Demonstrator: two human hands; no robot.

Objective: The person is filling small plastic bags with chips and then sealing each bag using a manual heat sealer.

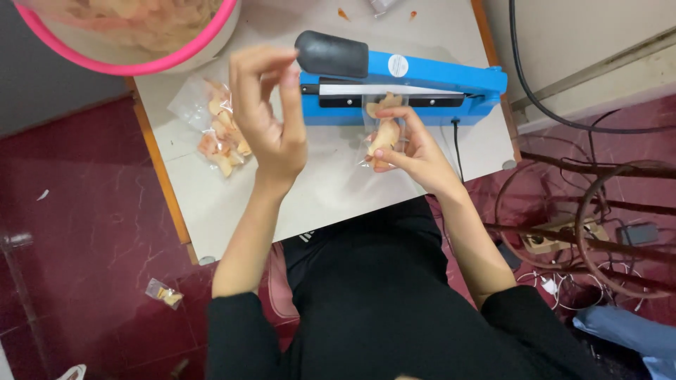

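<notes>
1. Looking down from the head view, the right hand (415, 151) pinches a small clear bag of pale snack chips (384, 134) between thumb and fingers, closed on its lower part; the bag sits on the tabletop (331, 190) with its top edge just at the jaw of the blue heat sealer (422, 88).
2. The left hand (271, 119) is raised above the tabletop, fingers loosely curled and half open, and seems to grip nothing, though I cannot rule out a bit of film at the fingertips.
3. Risk, as a judgement: chips crowd the bag's neck, so a piece could lie across the sealing bar and spoil the seam; a one-handed hold could also let the mouth go in crooked.
4. The bag's long axis runs away from the person, mouth toward the sealer.
5. Filled bags (222, 134) lie left of the sealer, a pink-rimmed bowl (141, 42) beyond, and one bag on the floor (164, 293).
</notes>
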